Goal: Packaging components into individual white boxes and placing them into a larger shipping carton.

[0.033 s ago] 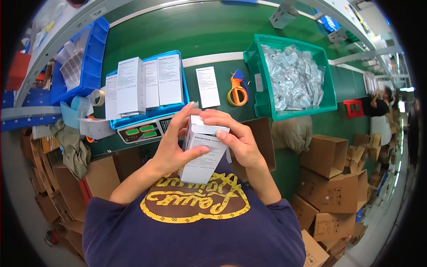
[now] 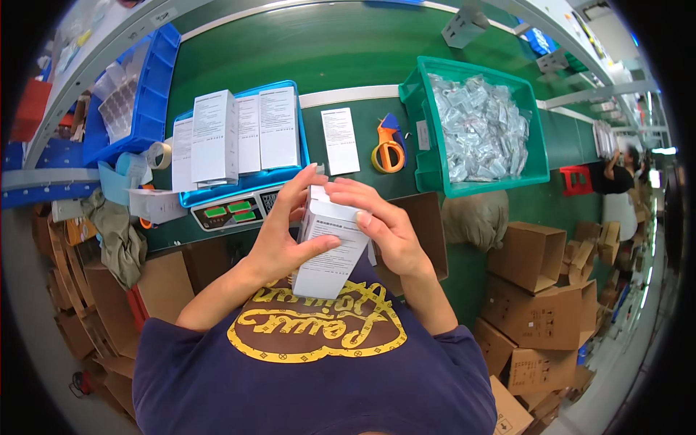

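Note:
Close to my chest I hold a white printed carton (image 2: 330, 254), tilted, its top end away from me. My left hand (image 2: 284, 228) grips its left side, with the thumb lying along the printed face. My right hand (image 2: 384, 221) is at the top end, fingers over the far edge and thumb on the near edge by the top flap. Whether the flap is fully tucked in cannot be made out under my fingers. Beyond my hands a similar white carton (image 2: 340, 141) lies on the green bench, beside an orange and blue tape dispenser (image 2: 389, 148).
Several white cartons (image 2: 212, 138) lie in a blue tray (image 2: 303, 148) on a scale (image 2: 232, 210). A green bin (image 2: 536, 163) holds small clear packets (image 2: 478, 130). At left are a blue bin (image 2: 156, 90) and a tape roll (image 2: 159, 156). Brown cardboard boxes (image 2: 536, 312) pile up at right.

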